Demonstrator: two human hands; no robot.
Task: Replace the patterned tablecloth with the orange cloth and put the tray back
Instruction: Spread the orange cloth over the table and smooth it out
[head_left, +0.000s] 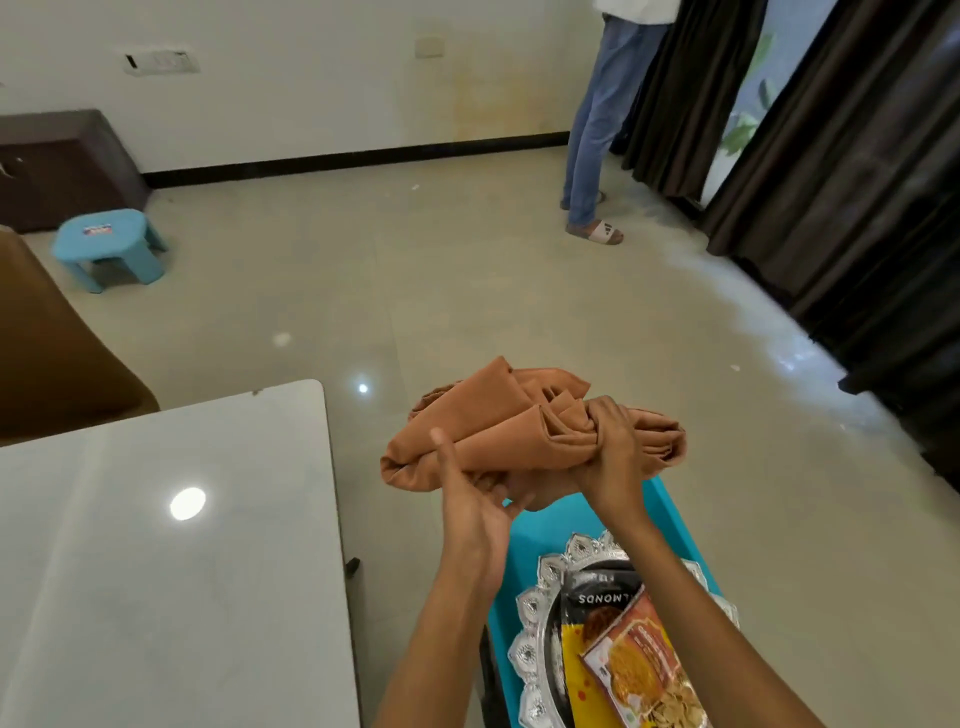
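The orange cloth (498, 415) is bunched in loose folds and held in the air above the far end of a turquoise stool (561, 525). My right hand (610, 441) grips a gathered bunch of the cloth from above. My left hand (467, 493) holds its lower left edge, thumb on top. The silver tray (540, 613) with a scalloped rim sits on the stool below my arms and carries snack packets (639, 660). The white table (156, 545) at the left has a bare top. No patterned tablecloth is in view.
A brown chair (57, 353) stands behind the table. A small blue stool (106, 241) and a dark cabinet (62, 166) are at the far left. A person in jeans (597, 130) stands by dark curtains (831, 182) at the right. Tiled floor lies between.
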